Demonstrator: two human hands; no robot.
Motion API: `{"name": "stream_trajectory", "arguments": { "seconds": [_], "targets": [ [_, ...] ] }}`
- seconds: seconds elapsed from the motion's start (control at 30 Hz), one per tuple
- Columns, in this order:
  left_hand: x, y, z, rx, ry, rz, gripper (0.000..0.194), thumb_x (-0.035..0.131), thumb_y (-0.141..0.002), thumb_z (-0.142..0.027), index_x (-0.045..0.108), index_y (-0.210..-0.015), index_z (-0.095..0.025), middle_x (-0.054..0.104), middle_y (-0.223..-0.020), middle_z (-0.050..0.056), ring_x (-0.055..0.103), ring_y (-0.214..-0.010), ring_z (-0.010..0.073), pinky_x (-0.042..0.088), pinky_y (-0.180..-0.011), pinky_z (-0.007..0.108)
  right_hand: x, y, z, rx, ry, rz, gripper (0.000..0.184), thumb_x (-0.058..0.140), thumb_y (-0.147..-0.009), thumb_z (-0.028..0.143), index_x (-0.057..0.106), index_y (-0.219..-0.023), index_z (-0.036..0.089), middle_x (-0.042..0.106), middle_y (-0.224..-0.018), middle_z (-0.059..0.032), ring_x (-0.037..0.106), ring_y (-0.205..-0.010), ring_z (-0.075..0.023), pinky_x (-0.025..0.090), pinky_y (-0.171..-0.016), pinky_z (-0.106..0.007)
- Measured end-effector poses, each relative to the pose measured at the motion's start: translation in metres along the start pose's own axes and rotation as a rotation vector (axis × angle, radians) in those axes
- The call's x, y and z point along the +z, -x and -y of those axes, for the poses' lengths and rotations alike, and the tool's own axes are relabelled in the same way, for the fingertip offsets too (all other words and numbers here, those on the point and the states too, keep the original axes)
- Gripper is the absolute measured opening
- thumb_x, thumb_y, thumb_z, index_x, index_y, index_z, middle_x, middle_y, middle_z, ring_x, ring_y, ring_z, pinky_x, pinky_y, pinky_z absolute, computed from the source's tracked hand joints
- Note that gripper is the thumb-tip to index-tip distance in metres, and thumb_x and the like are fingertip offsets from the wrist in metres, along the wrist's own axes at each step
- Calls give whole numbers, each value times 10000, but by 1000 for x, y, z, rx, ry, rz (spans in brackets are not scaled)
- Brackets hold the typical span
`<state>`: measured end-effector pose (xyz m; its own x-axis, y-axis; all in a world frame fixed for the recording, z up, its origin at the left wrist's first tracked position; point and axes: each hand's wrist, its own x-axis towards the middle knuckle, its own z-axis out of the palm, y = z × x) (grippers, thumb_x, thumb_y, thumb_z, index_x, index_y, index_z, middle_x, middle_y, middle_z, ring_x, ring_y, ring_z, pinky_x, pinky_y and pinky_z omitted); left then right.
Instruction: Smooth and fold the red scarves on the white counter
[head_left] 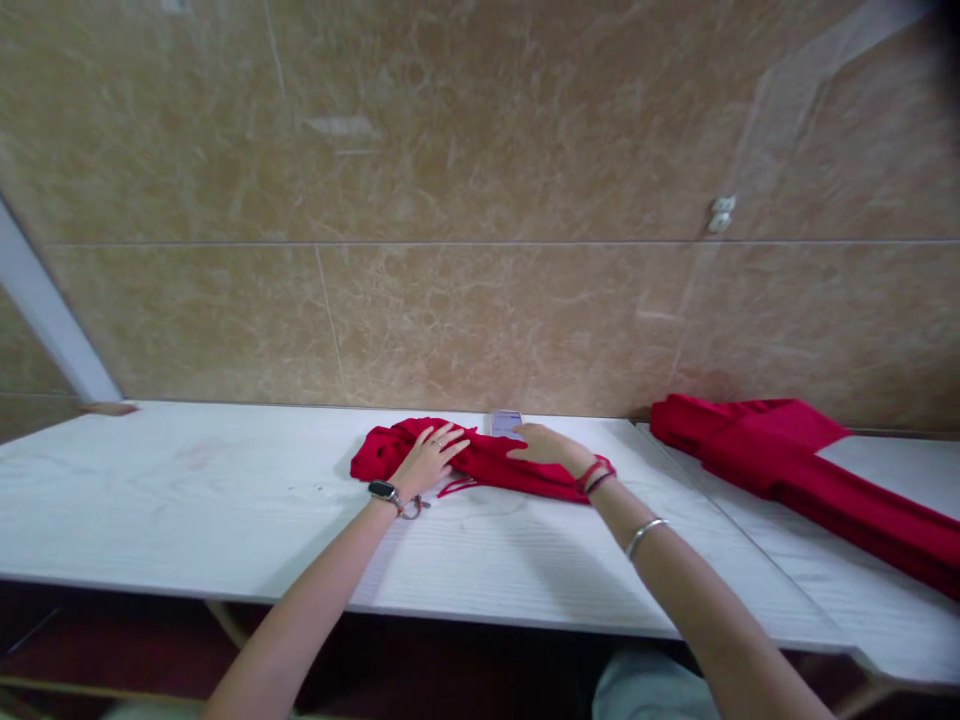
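A red garment (484,460), folded into a long narrow strip, lies on the white tabletop. Its left end is bunched, and a thin red cord (456,486) trails from its front edge. My left hand (431,460) rests on the bunched part with the fingers spread and flat. Toward the right end, my right hand (551,447) is over the cloth with its fingers stretched out; whether it touches the fabric I cannot tell. Just behind the garment, close to my right fingertips, is a small flat pale-purple rectangular item (505,424), partly hidden.
A second red garment (780,445) is laid out on the adjoining table section at right, past a seam. Beige marbled tile wall (480,310) rises directly behind the white table (187,500). A dark shelf space (135,640) shows under the table's front edge.
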<state>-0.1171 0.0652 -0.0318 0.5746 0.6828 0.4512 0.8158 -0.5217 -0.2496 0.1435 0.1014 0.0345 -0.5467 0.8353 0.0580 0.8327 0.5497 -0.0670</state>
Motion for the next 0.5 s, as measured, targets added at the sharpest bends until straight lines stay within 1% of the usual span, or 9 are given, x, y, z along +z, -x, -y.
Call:
{"name": "stream_trajectory", "arguments": {
  "seconds": [0.07, 0.1, 0.17, 0.23, 0.27, 0.33, 0.43, 0.5],
  "targets": [
    [3, -5, -3, 43, -13, 70, 365, 435, -834, -93, 543, -1161, -215, 610, -1115, 36, 510, -1084, 167, 251, -1032, 405, 17, -9, 21, -16, 1, 8, 392, 556, -784, 343, 609, -1091, 104, 634, -1092, -158, 599, -990, -232, 454, -829, -279],
    [4, -4, -2, 45, -26, 81, 339, 423, -838, -82, 570, -1118, -205, 636, -1048, 33, 549, -1007, 156, 271, -1017, 395, 23, -12, 29, -10, -1, 0, 373, 558, -781, 332, 620, -1063, 97, 645, -1059, -168, 608, -969, -242, 463, -807, -288],
    [4, 0, 3, 30, -53, 52, 299, 419, -848, -94, 594, -1073, -183, 651, -994, 41, 575, -928, 158, 312, -977, 386, 29, -16, 37, 22, -14, -35, 310, 533, -794, 281, 637, -1015, 90, 657, -1010, -182, 619, -944, -249, 468, -778, -293],
    [0, 6, 10, 17, -60, 2, 287, 415, -853, -105, 600, -1061, -175, 655, -973, 48, 578, -907, 165, 340, -939, 379, 24, -18, 35, 67, -36, -84, 264, 496, -810, 222, 650, -979, 92, 663, -976, -189, 624, -934, -243, 462, -771, -284],
    [-2, 8, 13, 6, -56, -21, 291, 406, -855, -105, 603, -1057, -176, 659, -959, 49, 580, -899, 166, 348, -925, 375, 18, -19, 28, 95, -49, -110, 254, 478, -813, 193, 655, -966, 94, 666, -961, -190, 626, -930, -238, 457, -773, -277],
    [-8, 13, 22, -65, -49, -77, 308, 384, -852, -102, 612, -1044, -183, 666, -937, 53, 585, -892, 171, 363, -897, 366, 2, -19, 6, 159, -73, -166, 254, 461, -807, 154, 663, -950, 97, 671, -933, -193, 629, -921, -235, 450, -771, -267],
    [-19, 23, 40, -281, -56, -179, 344, 361, -827, -98, 624, -1028, -191, 670, -940, 67, 592, -889, 191, 372, -865, 364, -28, -7, -51, 276, -106, -261, 275, 447, -780, 126, 676, -924, 77, 672, -893, -210, 632, -898, -259, 452, -750, -286],
    [-26, 34, 56, -434, -78, -239, 358, 354, -812, -105, 624, -1030, -196, 666, -961, 73, 593, -888, 204, 360, -872, 380, -44, 12, -93, 346, -128, -324, 271, 460, -745, 103, 688, -888, 73, 676, -819, -205, 641, -851, -273, 457, -714, -303]
  ]
}}
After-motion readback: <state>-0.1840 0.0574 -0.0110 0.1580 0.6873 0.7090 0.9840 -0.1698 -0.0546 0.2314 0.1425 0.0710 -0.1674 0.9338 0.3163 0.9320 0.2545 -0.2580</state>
